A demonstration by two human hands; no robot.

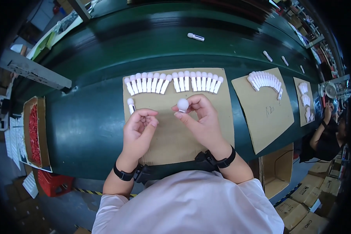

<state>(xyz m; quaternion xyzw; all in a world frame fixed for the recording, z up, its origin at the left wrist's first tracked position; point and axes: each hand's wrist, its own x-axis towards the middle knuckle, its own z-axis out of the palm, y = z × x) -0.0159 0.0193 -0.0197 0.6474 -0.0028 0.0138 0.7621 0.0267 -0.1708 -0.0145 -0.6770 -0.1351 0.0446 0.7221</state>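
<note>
Above a brown cardboard sheet (183, 144), my right hand (201, 117) pinches a small white wand with a round head (183, 104) between thumb and fingers, its head upward. My left hand (138, 130) hovers over the sheet's left part, fingers loosely curled and a gap between thumb and forefinger; nothing shows in it. Just beyond it lies a single white wand (131, 104) with a dark strip. Along the sheet's far edge two groups of like wands lie side by side, a left group (147, 82) and a right group (199, 82).
Everything lies on a green conveyor belt (85, 128). To the right, a second cardboard sheet (267, 117) carries an arc of wands, and a third sheet (304, 101) holds more. Loose wands lie farther off. A box of red parts (34, 132) stands left. Another person's hand (328, 113) shows far right.
</note>
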